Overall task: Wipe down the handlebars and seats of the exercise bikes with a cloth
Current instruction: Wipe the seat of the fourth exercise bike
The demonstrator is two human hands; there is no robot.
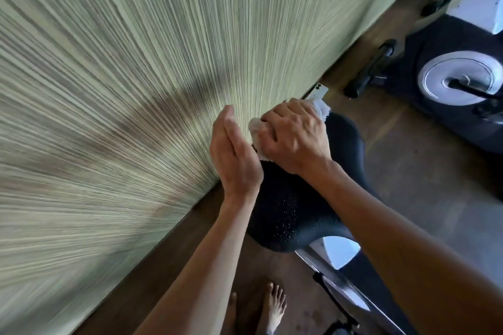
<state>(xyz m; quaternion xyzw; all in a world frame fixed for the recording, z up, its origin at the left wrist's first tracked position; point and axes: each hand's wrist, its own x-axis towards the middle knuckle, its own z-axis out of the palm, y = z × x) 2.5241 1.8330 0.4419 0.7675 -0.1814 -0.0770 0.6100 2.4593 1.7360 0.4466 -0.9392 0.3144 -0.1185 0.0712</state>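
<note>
Our right fingers (275, 128) are curling down over the white cloth (257, 130), pressing it flat onto the black seat (288, 207); the right hand (294, 139) is covering most of the cloth, with white edges showing at ten o'clock and at one o'clock of the knuckles. Our left hand (234, 155) is standing on edge just beside the seat's left flank, fingers straight and together, gripping nothing; whether the palm is touching the seat we cannot tell.

In the head view, the only one we are getting, the seat is running its long axis from about one o'clock, under the cloth, down to seven o'clock, where the broad part is lying toward our bare feet (272, 307). Small droplets are glinting on that broad part, at six o'clock from the right fingers. We are judging that the coming stroke needs to pull the cloth along that axis, toward six or seven o'clock, and the right hand is the nearer one for it. A second exercise bike (446, 84) is standing well apart at two o'clock, beside the green wall (122, 90).
</note>
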